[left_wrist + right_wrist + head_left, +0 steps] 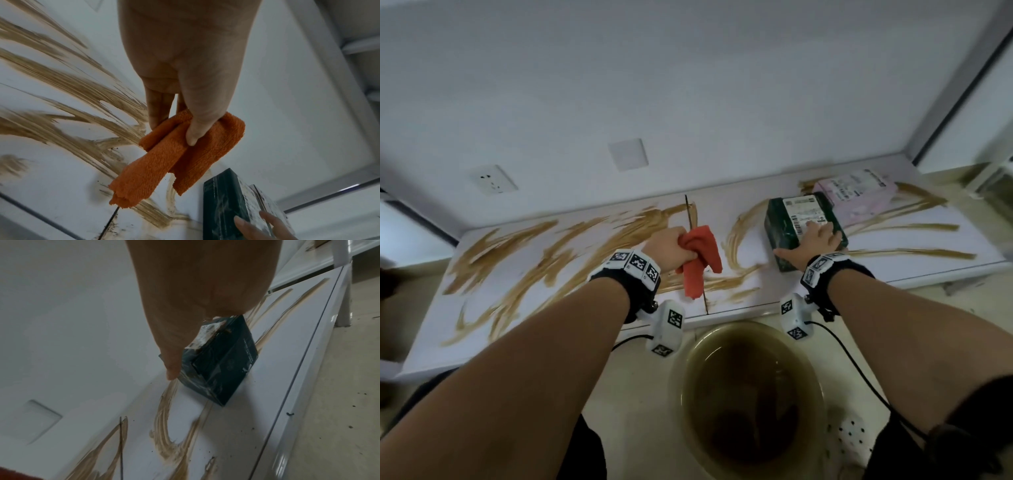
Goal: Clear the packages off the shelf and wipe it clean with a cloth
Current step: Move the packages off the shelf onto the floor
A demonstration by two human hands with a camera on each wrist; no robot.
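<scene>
left hand fist grips orange cloth; right hand spread flat on dark green package, label print unreadable, probably shipping barcode.

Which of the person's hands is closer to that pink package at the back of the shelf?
The right hand. It rests on the dark green box just in front of the pink package. The left hand, gripping the orange cloth, is farther off.

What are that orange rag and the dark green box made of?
The orange rag in the left hand looks like terry or microfibre, with a looped, fuzzy pile. The dark green box under the right hand seems to be cardboard under glossy film, judging by its sharp edges and sheen.
</scene>
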